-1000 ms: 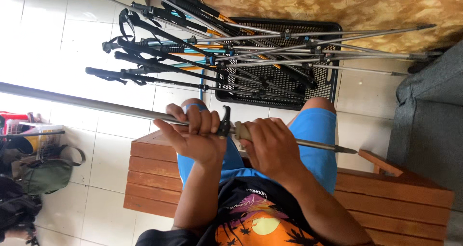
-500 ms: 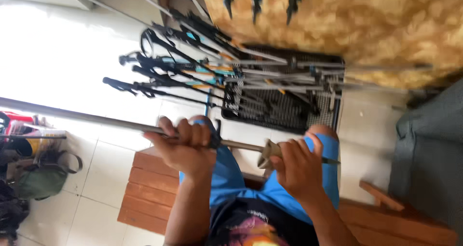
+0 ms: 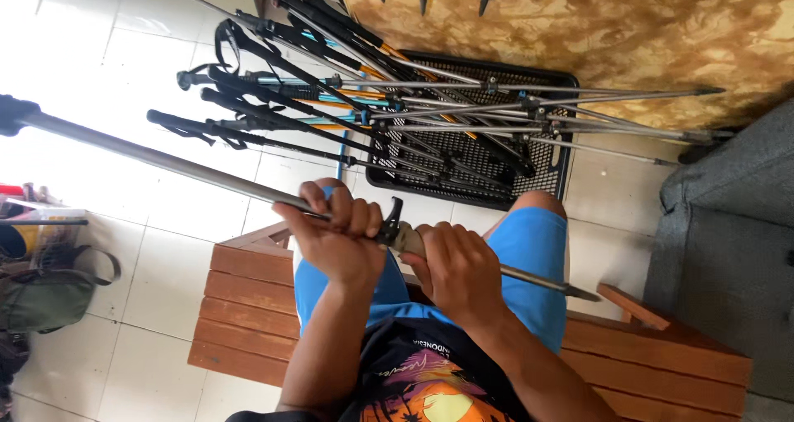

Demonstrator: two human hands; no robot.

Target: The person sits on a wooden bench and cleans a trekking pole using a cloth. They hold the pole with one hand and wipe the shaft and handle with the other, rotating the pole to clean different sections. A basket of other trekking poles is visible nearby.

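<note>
Hands both clamp one long grey metal trekking pole [image 3: 190, 167]: left hand [image 3: 339, 236] at its black lever clamp, right hand [image 3: 457, 269] just beside, above the slatted wooden bench [image 3: 248, 306].

The person sits on a slatted wooden bench [image 3: 248, 306] in blue shorts, holding a long grey trekking pole [image 3: 165, 162] across the lap. The left hand [image 3: 335, 236] wraps around the shaft just beside a black clamp lever [image 3: 390, 221]; the right hand [image 3: 455, 269] closes over the pole next to it, the thinner lower section running out to a pointed tip [image 3: 587, 294]. Beyond the knees, a black mesh crate [image 3: 546, 170] on the white tiled floor [image 3: 107, 58] carries a heap of similar poles [image 3: 347, 100]. A green bag [image 3: 45, 298] lies on the floor at the left edge.
</note>
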